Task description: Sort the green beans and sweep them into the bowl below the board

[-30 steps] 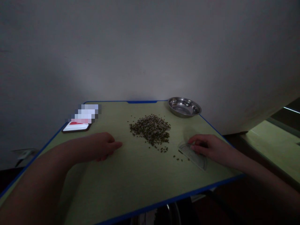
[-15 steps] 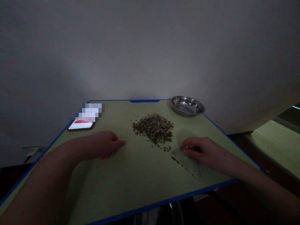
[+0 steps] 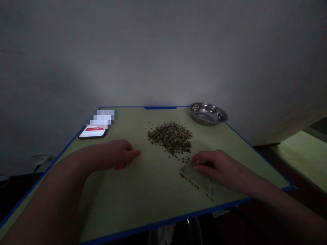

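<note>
My right hand pinches a clear half-round protractor by its curved side, between thumb and fingers. The protractor is at the table surface, and a short row of small dark seeds lies along its straight edge. Just beyond its far tip spreads a heap of the same seeds, with a few loose ones around it. To the left of the heap, my left hand hovers over or rests on the table with curled fingers and one digit pointing right. I see nothing in it, though its underside is hidden.
A shallow steel bowl stands at the table's back right corner. At the back left lies a phone with its screen lit. The pale green table has a blue rim and meets a grey wall.
My right hand has drawn the protractor left and slightly nearer, with seeds along its straight edge. My left hand keeps about the same pose. The whole view has shifted slightly.
</note>
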Demonstrator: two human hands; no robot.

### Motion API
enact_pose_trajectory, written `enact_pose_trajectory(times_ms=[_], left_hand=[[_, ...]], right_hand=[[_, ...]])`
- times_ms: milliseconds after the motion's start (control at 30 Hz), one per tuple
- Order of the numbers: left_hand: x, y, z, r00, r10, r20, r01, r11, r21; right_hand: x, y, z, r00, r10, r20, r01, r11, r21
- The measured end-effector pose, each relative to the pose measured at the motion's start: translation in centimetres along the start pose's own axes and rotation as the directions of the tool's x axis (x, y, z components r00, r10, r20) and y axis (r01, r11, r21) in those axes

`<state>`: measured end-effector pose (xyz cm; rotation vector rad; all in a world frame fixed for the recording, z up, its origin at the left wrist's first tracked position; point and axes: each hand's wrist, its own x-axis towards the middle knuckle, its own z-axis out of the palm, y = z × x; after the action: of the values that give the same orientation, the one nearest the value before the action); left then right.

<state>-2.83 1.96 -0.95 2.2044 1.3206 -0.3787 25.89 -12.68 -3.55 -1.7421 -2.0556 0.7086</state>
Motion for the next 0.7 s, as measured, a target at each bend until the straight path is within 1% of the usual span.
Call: enact_pose_trajectory(times_ms=[233, 400, 500, 600, 700], left_hand=[[-0.3, 0.4, -0.2, 1.0, 0.001, 0.021, -0.001, 1.0, 0.024], [0.1, -0.2, 0.1, 0.999, 0.017, 0.027, -0.017, 1.0, -0.002], [0.2, -0.3, 0.1, 1.0, 0.013, 0.028, -0.013, 1.0, 0.006], [0.0, 0.0, 0.0, 0.999, 0.006, 0.039, -0.006, 1.0, 0.004], [-0.1, 0.2, -0.1, 0.999, 0.007, 0.039, -0.007, 1.0, 0.01]], right_hand=[[0.4, -0.6, 0.5, 1.0, -0.001, 0.015, 0.0, 1.0, 0.026], [0.7, -1.6, 0.9, 0.999, -0.012, 0.04, 0.011, 1.0, 0.026], [0.9, -2.0, 1.1, 0.998, -0.045, 0.042, 0.043, 0.998, 0.047], [1.0, -2.1, 0.9, 0.997, -0.067, 0.045, 0.065, 0.997, 0.047], [1.0, -1.7, 0.3, 0.997, -0.064, 0.031, 0.064, 0.998, 0.02]])
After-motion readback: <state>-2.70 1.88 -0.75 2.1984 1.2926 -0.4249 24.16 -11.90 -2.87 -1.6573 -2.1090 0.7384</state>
